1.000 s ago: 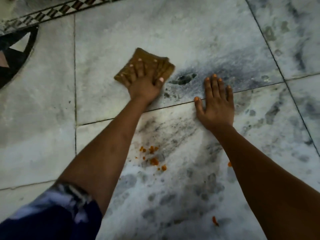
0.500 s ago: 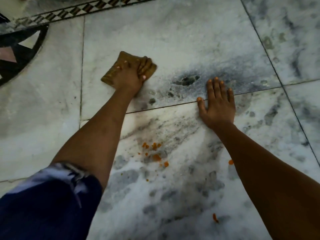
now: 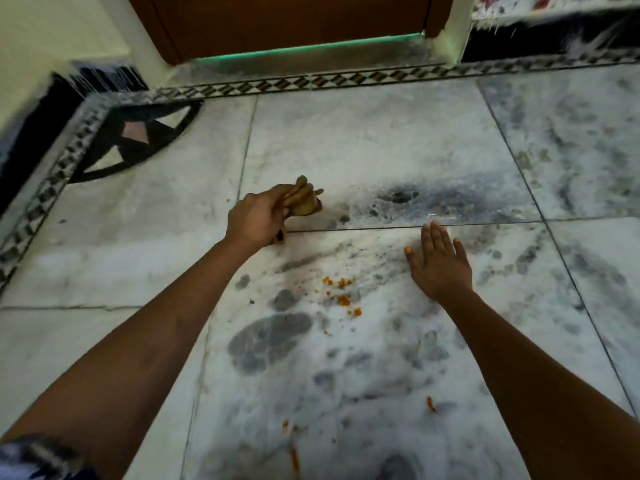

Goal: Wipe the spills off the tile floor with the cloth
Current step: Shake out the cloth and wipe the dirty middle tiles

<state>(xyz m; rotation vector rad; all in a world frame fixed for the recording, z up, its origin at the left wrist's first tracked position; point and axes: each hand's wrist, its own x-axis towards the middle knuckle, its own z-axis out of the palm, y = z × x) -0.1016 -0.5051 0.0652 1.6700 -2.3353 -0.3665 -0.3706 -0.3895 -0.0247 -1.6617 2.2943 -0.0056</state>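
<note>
My left hand (image 3: 258,218) grips a bunched brown cloth (image 3: 306,202) and holds it just above the white marble tile floor (image 3: 363,140). Most of the cloth is hidden in my fingers. My right hand (image 3: 438,261) lies flat on the floor with straight fingers, right of the cloth. Orange crumbs of spill (image 3: 343,294) lie between my two arms. More orange bits (image 3: 430,403) sit nearer to me, and one streak (image 3: 294,459) lies at the bottom. Dark wet smears (image 3: 270,336) mark the tile around them.
A brown door (image 3: 294,19) with a white frame stands at the far side. A patterned mosaic border (image 3: 311,81) runs along the floor's far edge and down the left. A dark stain (image 3: 398,195) sits beyond my right hand.
My left hand has gathered the flat cloth into a bunch and lifted it off the floor. The view has tilted up and now shows the door. My right hand stays flat.
</note>
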